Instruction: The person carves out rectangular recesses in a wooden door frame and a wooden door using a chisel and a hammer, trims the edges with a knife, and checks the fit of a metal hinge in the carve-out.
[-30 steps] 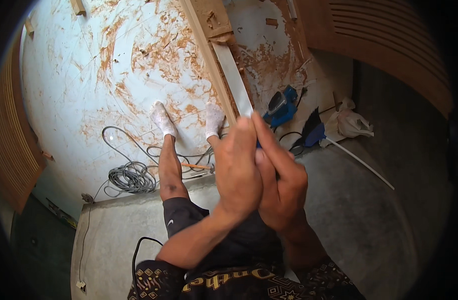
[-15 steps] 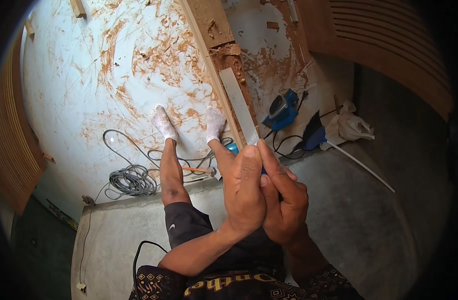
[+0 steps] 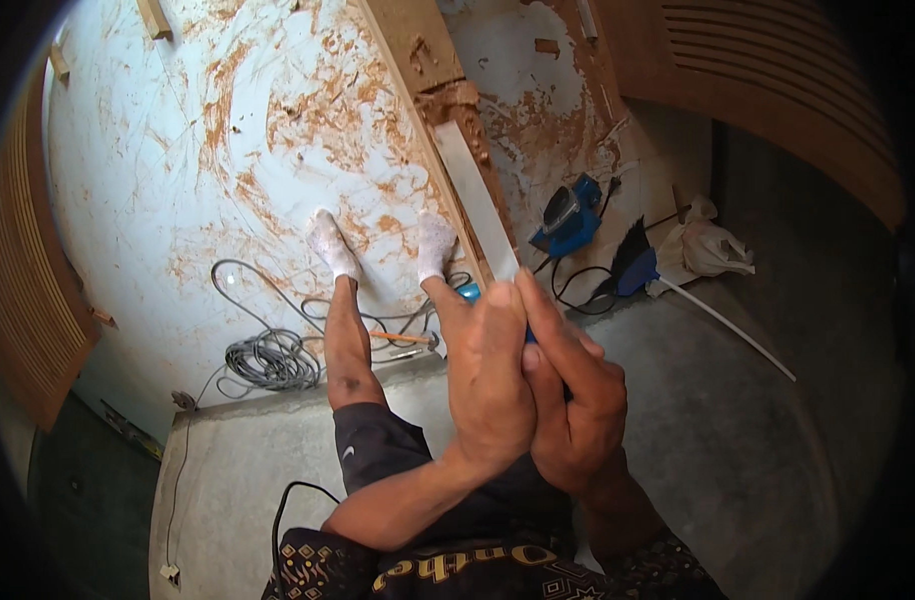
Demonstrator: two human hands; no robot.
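Both hands (image 3: 533, 385) grip a flat pale strip (image 3: 475, 200), perhaps laminate

A white board (image 3: 178, 150) smeared with orange-brown stains covers the floor ahead. A coil of grey cable (image 3: 270, 358) lies on it near its lower edge, its loose loops trailing to the right. Further right, a blue power tool (image 3: 570, 218) sits just beside a black-bristled hand brush with a blue handle (image 3: 633, 268), and a crumpled white bag (image 3: 713, 248) lies next to that. Slatted wooden panels (image 3: 778, 90) stand along both sides, and bare grey concrete floor (image 3: 738, 450) fills the near ground.
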